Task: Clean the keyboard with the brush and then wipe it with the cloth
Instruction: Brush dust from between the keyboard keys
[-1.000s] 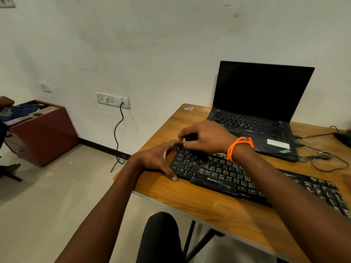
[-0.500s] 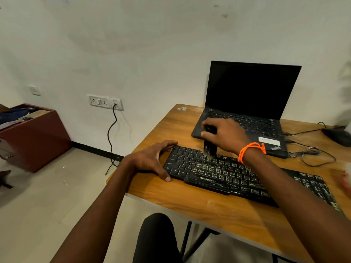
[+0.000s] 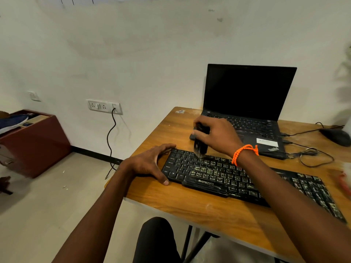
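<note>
Two hands busy: right hand [image 3: 216,135] clenches the black brush [image 3: 201,143], bristles on the black plastic keyboard [image 3: 218,173]; left hand [image 3: 150,164] braces its end, fingers loosely curved.

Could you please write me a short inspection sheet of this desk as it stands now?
Surface: brown wooden desk, scuffed.
Job's things: black dusty keyboard; dark brush, bristles at the top key row; cloth not identifiable.
Clutter: open black laptop; black mouse.
Hands: left hand braces the keyboard's end; right hand grips the brush.
Cables: black wall lead; looped cable beside the laptop.
Surroundings: white wall; maroon cabinet.
</note>
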